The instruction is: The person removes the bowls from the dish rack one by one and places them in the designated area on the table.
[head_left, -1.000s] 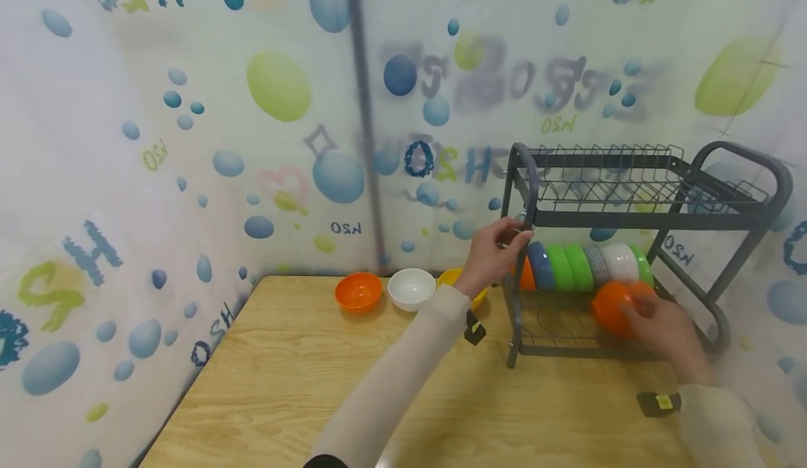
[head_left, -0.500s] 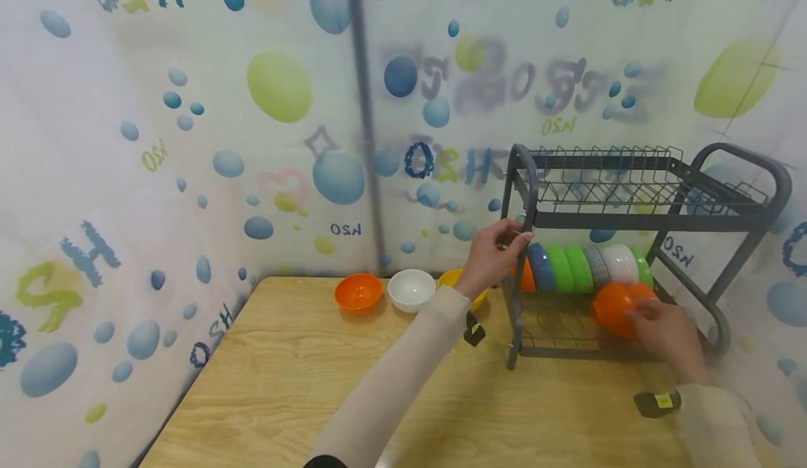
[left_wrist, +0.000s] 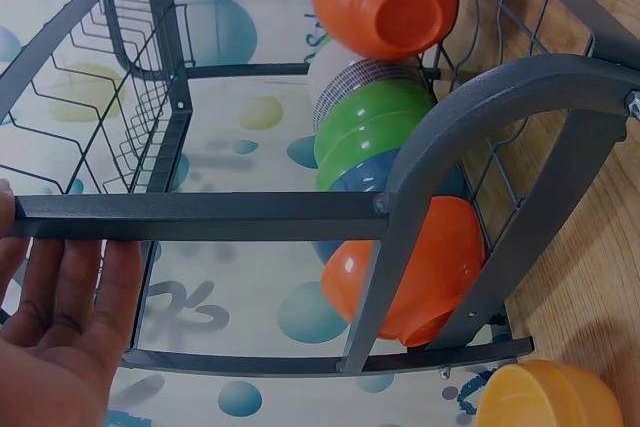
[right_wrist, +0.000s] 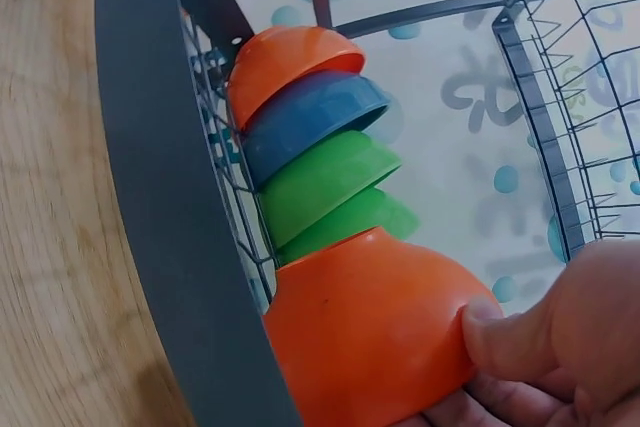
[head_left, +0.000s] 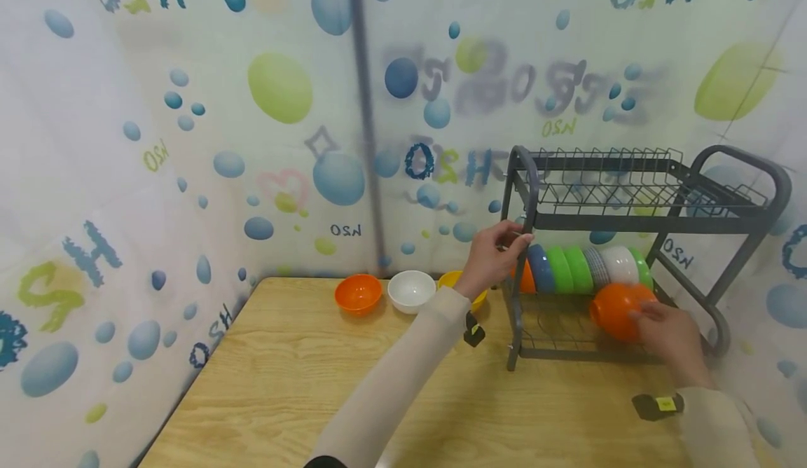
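My right hand [head_left: 670,333] pinches an orange bowl [head_left: 618,312] by its rim, thumb on one side and fingers beneath. The bowl is tipped on its side at the right front of the lower tier of a dark grey dish rack [head_left: 649,221]. In the right wrist view that orange bowl [right_wrist: 375,332] leans in front of a row of bowls. My left hand [head_left: 494,256] holds the rack's left side; in the left wrist view its fingers [left_wrist: 78,282] curl round a side bar. Behind stand tilted bowls: orange [left_wrist: 440,257], blue [head_left: 540,268], green [head_left: 567,270], patterned, and white [head_left: 619,265].
On the wooden table [head_left: 302,377], left of the rack, sit an orange bowl [head_left: 359,295], a white bowl [head_left: 412,291] and a yellow bowl [head_left: 450,278], partly behind my left hand. The rack's upper wire tier [head_left: 605,191] holds no dishes. A patterned curtain [head_left: 189,244] hangs behind the table.
The orange bowl in my right hand has shifted only slightly, staying at the right front of the lower tier. My left hand keeps its place on the rack.
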`<action>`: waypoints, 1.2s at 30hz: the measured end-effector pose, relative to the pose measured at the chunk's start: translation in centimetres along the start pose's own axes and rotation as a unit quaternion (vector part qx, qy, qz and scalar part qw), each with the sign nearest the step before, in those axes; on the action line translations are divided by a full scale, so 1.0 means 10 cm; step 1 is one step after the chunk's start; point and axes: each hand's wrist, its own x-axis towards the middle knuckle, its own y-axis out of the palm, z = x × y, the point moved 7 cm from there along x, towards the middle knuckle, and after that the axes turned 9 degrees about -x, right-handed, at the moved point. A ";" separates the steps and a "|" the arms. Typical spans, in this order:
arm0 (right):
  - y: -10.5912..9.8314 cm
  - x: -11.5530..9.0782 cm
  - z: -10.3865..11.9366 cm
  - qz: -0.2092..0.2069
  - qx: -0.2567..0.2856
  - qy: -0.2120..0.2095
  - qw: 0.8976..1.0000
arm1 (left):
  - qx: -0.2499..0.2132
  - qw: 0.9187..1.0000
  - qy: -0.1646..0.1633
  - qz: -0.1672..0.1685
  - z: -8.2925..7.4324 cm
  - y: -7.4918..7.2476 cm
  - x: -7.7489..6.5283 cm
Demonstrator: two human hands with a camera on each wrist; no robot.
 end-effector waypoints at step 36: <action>-0.08 -0.32 0.61 -0.079 -0.007 -0.143 0.987 | 0.002 1.000 -0.009 0.000 0.03 0.01 0.00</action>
